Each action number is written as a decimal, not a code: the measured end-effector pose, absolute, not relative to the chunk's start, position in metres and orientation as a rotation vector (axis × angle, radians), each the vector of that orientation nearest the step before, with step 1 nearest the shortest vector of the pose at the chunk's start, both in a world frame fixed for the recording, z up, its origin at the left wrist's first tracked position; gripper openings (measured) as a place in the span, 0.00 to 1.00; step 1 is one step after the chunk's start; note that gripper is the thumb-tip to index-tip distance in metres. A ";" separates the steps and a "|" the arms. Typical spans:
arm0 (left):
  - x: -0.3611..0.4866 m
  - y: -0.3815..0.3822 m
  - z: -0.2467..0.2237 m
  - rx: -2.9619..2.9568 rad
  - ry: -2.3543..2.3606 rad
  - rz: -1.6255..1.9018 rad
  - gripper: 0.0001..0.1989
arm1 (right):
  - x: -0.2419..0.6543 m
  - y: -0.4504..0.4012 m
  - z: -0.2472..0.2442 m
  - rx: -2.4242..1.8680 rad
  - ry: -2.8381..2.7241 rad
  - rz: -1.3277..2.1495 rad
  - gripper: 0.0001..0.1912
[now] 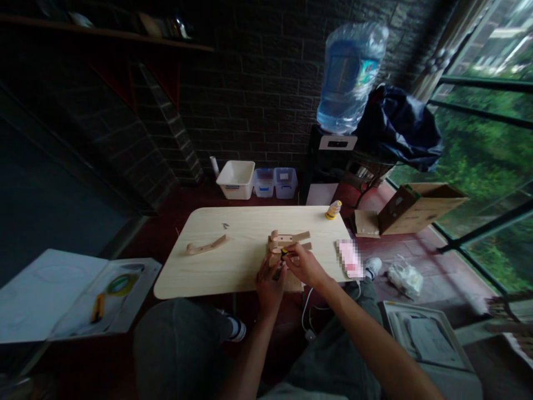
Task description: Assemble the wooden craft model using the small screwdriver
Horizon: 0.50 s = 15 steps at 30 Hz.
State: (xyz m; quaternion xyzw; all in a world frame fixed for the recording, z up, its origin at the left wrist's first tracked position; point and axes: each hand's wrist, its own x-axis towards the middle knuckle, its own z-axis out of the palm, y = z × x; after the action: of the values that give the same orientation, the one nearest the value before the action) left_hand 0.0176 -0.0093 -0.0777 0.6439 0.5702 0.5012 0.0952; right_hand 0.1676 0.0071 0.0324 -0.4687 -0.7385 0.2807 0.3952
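Low at the near edge of the table, my left hand (270,286) is closed against the front of some light wooden pieces (287,238), beside a small dark part. My right hand (307,265) comes in from the right and pinches a short black-and-yellow tool (284,253), which looks like a stubby screwdriver. Its tip is hidden between my fingers. The wooden pieces are strips with rounded ends and dark holes, lying side by side on a wooden block. One similar wooden strip (207,245) lies apart on the left, near several tiny metal bits (225,226).
The pale table (233,278) carries a yellow-capped bottle (333,209) and a pink blurred item (350,259) at its right side. An open white case (137,300) with an orange tool stands left. Plastic bins (236,191) and a water dispenser (333,143) line the wall.
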 end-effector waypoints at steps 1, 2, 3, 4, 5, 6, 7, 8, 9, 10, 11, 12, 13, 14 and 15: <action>0.018 -0.010 -0.078 1.907 1.691 1.475 0.12 | 0.168 0.007 0.032 -1.178 -1.866 0.706 0.10; 0.019 -0.011 -0.078 1.907 1.695 1.465 0.12 | 0.168 0.007 0.031 -1.169 -1.866 0.702 0.10; 0.019 -0.012 -0.077 1.908 1.702 1.452 0.12 | 0.169 0.007 0.031 -1.163 -1.870 0.694 0.10; 0.020 -0.013 -0.076 1.912 1.710 1.437 0.12 | 0.169 0.006 0.031 -1.165 -1.877 0.686 0.10; 0.020 -0.013 -0.075 1.917 1.714 1.427 0.12 | 0.170 0.005 0.031 -1.170 -1.883 0.681 0.11; 0.021 -0.014 -0.074 1.916 1.719 1.418 0.12 | 0.171 0.004 0.031 -1.181 -1.887 0.679 0.12; 0.021 -0.014 -0.073 1.915 1.721 1.416 0.11 | 0.172 0.002 0.032 -1.192 -1.887 0.681 0.12; 0.021 -0.014 -0.072 1.909 1.722 1.420 0.11 | 0.172 0.001 0.032 -1.203 -1.884 0.687 0.12; 0.021 -0.014 -0.072 1.901 1.723 1.427 0.12 | 0.173 0.000 0.033 -1.210 -1.880 0.693 0.12; 0.021 -0.013 -0.072 1.899 1.712 1.436 0.12 | 0.172 0.000 0.034 -1.213 -1.878 0.695 0.12; 0.021 -0.012 -0.073 1.898 1.700 1.445 0.12 | 0.172 0.000 0.035 -1.210 -1.879 0.695 0.12; 0.020 -0.011 -0.074 1.892 1.694 1.459 0.11 | 0.171 0.000 0.037 -1.201 -1.890 0.693 0.12; 0.019 -0.009 -0.075 1.898 1.681 1.458 0.11 | 0.170 0.001 0.038 -1.188 -1.901 0.683 0.12; 0.017 -0.007 -0.076 1.905 1.674 1.467 0.11 | 0.168 0.002 0.039 -1.173 -1.912 0.670 0.12; 0.016 -0.006 -0.078 1.904 1.671 1.488 0.11 | 0.166 0.003 0.039 -1.169 -1.916 0.649 0.11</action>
State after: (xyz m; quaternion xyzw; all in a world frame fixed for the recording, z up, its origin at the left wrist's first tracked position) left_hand 0.0161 -0.0056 -0.0778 0.6448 0.5657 0.5039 0.1016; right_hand 0.1664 0.0034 0.0390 -0.4602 -0.7546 0.2556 0.3917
